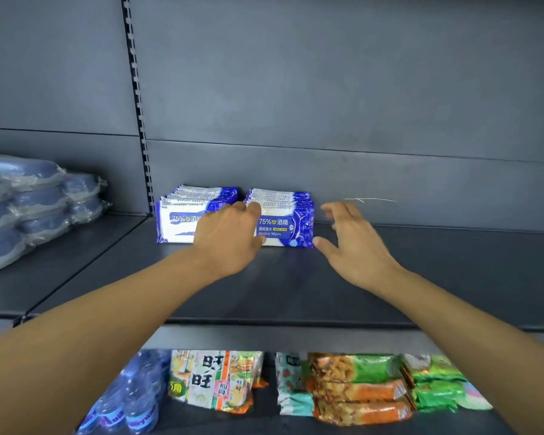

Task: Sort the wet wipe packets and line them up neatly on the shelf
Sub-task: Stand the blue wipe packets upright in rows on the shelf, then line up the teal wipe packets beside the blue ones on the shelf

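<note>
Wet wipe packets sat upright in two rows at the back of the dark shelf, against the grey back panel. Near to far:

- Lower shelf, closest to camera: water bottles at left, snack bags in the middle, orange and green snack packs at right.
- Both bare forearms reached up and forward across the shelf edge.
- Left hand lay over the gap between the two rows, palm down, fingers resting on the top front edge of the right row. It also covered the right end of the left row. Fingers looked lightly bent, pressing rather than pinching; thumb was hidden, so exact grip was hard to call.
- Right hand was just beside the right end of the right row, fingers spread and held nothing. Thumb tip sat at the row's lower right corner, touching or nearly so; fingers were blurred, apart from the packets.
- Rows stood side by side with a narrow gap between, blue-and-white fronts facing out, printed "75%" and "Alcohol Wipes".
- Far left, on the neighbouring shelf bay: stacked blue items in clear wrap, well apart from the wipes.
</note>
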The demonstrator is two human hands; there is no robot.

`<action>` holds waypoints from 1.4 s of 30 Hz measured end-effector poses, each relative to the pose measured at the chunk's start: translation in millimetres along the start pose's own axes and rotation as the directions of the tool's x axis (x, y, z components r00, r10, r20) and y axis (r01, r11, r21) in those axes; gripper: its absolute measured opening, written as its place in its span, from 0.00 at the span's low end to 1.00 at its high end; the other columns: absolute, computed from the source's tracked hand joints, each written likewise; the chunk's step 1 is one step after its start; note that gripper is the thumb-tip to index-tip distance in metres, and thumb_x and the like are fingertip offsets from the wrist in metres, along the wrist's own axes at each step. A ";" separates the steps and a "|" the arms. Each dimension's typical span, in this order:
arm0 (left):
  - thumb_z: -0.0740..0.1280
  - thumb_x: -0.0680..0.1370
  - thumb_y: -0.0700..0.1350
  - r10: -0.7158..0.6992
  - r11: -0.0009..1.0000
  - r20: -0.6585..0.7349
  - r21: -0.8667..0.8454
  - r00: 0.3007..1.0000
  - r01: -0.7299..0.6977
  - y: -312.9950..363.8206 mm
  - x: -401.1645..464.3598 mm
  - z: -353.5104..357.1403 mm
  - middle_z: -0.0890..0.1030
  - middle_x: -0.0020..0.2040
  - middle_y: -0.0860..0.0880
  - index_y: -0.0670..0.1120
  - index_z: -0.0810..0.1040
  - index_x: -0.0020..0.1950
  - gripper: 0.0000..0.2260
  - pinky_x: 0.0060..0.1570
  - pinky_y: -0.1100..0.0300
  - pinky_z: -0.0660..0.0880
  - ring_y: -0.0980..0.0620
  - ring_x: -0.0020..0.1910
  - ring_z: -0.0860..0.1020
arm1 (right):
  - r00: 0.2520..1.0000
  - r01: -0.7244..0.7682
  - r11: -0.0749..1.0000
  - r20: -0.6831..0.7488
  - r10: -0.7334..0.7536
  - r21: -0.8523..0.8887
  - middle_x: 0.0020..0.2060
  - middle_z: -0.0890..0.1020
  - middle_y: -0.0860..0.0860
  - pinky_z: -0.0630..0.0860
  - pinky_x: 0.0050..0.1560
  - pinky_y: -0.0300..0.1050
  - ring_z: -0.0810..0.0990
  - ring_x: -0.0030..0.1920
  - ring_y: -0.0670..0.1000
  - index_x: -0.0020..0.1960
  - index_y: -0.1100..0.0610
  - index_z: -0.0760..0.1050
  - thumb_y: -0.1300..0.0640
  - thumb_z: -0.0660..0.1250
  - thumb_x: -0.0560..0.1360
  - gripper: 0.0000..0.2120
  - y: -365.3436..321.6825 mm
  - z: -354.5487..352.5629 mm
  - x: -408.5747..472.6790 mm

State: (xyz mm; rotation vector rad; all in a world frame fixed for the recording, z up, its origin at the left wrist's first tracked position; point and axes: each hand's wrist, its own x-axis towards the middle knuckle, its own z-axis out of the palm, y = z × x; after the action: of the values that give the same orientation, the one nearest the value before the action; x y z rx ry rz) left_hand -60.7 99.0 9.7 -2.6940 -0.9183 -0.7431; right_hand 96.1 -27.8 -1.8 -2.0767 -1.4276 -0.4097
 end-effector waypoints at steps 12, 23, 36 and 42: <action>0.61 0.79 0.52 0.097 0.953 0.134 -0.299 0.986 -0.053 35.4 -166.6 -34.6 0.80 0.56 0.46 0.50 0.73 0.57 0.10 0.51 0.50 0.73 0.40 0.57 0.76 | 0.995 -0.080 0.992 0.043 0.085 -0.102 0.58 0.75 0.56 0.71 0.59 0.51 0.72 0.60 0.57 0.63 0.58 0.71 0.55 0.65 0.75 0.18 -62.6 -43.5 -187.6; 0.59 0.80 0.52 0.259 0.896 0.368 -0.436 0.893 -0.080 112.0 -283.0 30.3 0.81 0.54 0.49 0.50 0.72 0.59 0.10 0.44 0.52 0.75 0.44 0.52 0.78 | 0.885 -0.333 0.935 0.302 0.356 -0.126 0.61 0.72 0.55 0.73 0.56 0.54 0.73 0.59 0.56 0.65 0.57 0.70 0.53 0.65 0.77 0.18 -31.4 -24.7 -358.0; 0.63 0.78 0.50 0.254 0.926 0.710 -0.375 0.656 0.048 268.0 -395.3 171.7 0.80 0.55 0.51 0.49 0.72 0.60 0.12 0.50 0.50 0.76 0.47 0.55 0.78 | 0.615 -0.519 0.826 0.574 0.540 -0.219 0.59 0.74 0.56 0.73 0.56 0.52 0.74 0.59 0.57 0.63 0.58 0.70 0.60 0.60 0.77 0.15 175.3 10.7 -529.4; 0.66 0.77 0.48 0.270 0.931 0.796 -0.359 0.542 0.064 310.5 -434.0 247.5 0.78 0.59 0.48 0.47 0.71 0.62 0.15 0.52 0.49 0.76 0.47 0.58 0.77 | 0.461 -0.621 0.748 0.662 0.591 -0.236 0.58 0.74 0.58 0.74 0.55 0.50 0.77 0.56 0.57 0.62 0.59 0.71 0.61 0.62 0.76 0.14 238.2 57.3 -589.1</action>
State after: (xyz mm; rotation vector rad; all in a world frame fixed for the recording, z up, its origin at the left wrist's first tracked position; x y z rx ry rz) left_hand -66.7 -285.6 -435.3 -3.4164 -0.7853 0.6103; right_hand 87.7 -492.5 -438.9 -2.6601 -0.8625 0.8122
